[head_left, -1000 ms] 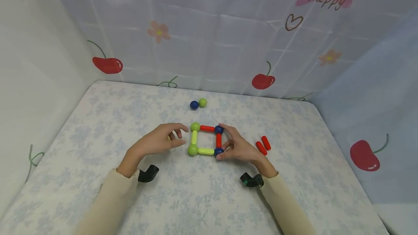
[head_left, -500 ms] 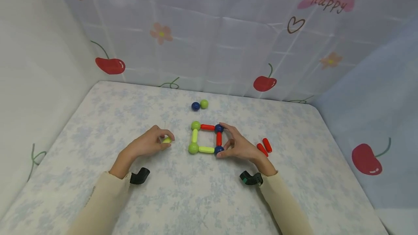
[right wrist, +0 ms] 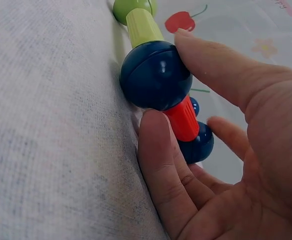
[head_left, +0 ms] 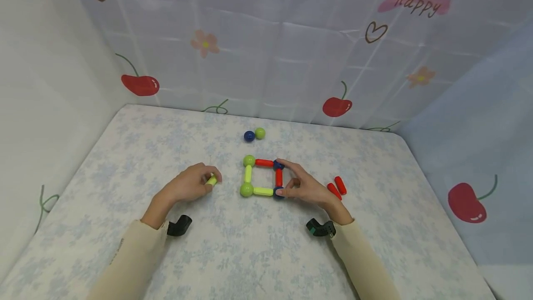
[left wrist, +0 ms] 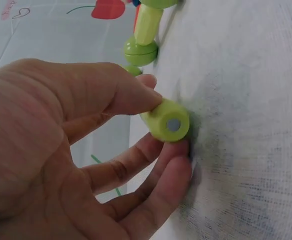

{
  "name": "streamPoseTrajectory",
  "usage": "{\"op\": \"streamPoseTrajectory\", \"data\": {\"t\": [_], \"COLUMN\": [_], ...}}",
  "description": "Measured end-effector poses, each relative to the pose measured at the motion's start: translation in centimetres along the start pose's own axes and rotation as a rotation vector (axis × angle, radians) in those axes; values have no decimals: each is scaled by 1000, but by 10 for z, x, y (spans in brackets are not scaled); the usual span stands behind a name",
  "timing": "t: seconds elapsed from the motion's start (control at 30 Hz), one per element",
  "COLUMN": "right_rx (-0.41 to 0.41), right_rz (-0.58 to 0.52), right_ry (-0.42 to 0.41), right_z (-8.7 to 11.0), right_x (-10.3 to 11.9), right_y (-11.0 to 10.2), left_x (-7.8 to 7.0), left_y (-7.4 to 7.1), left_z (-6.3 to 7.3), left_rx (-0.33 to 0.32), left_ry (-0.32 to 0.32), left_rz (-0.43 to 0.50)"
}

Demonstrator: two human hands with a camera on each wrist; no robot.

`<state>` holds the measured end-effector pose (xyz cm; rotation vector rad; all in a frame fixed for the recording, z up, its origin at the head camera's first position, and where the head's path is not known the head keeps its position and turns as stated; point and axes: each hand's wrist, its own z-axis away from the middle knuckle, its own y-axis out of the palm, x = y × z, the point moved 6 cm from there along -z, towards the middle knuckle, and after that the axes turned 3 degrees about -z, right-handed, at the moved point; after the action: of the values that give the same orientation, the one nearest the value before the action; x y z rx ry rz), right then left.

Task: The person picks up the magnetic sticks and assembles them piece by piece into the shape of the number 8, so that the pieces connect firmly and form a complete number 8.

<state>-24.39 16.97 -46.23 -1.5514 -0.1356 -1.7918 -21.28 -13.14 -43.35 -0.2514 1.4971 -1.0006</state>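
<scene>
One lime-green rod [head_left: 212,180] is pinched between the thumb and fingers of the left hand [head_left: 187,184]; its grey end disc [left wrist: 173,124] is turned toward the left wrist camera. Whether the worktop [head_left: 233,253] is touched by this rod cannot be told.

To the right of the left-hand fingers, and apart from them, a square frame [head_left: 263,191] is laid flat on the worktop. Its right side is gripped by the right hand [head_left: 304,184]. The near blue ball [right wrist: 156,75] is touched by the thumb and the far blue ball [right wrist: 197,142] by the forefinger; the red side rod [right wrist: 183,120] is spanned between them. The frame's left side, facing the left-hand fingers, is formed by two lime-green balls [head_left: 246,189] joined by a lime-green side rod [head_left: 247,174]. The far side is closed by a red far rod [head_left: 264,163].

Two loose red rods [head_left: 340,185] are positioned to the right of the right-hand fingers, near the wrist. Beyond the fingers of both hands, a loose blue ball [head_left: 249,136] and a loose lime-green ball [head_left: 260,133] are set just beside each other.
</scene>
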Motion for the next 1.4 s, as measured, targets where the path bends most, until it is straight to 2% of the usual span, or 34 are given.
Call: {"op": "streamPoseTrajectory", "data": {"t": [0.1, 0.3, 0.47, 0.73, 1.17, 1.4], "right_rx": [-3, -14, -10, -3, -2, 1], "right_rz": [-10, -27, -2, 0, -5, 4], "right_ry": [15, 18, -3, -9, -26, -27], "right_z": [0, 0, 1, -1, 2, 1], "right_x": [-1, 2, 6, 5, 6, 5], "right_y": [0, 0, 2, 3, 3, 4], "left_x": [-2, -15, -23, -29, -38, -41], "left_y": [4, 20, 34, 49, 60, 61], "left_z": [-1, -2, -5, -8, -11, -8], "left_rx": [74, 281, 351, 361, 341, 293], "left_ry": [17, 133, 159, 166, 167, 164], "left_rz": [82, 283, 343, 368, 385, 324]}}
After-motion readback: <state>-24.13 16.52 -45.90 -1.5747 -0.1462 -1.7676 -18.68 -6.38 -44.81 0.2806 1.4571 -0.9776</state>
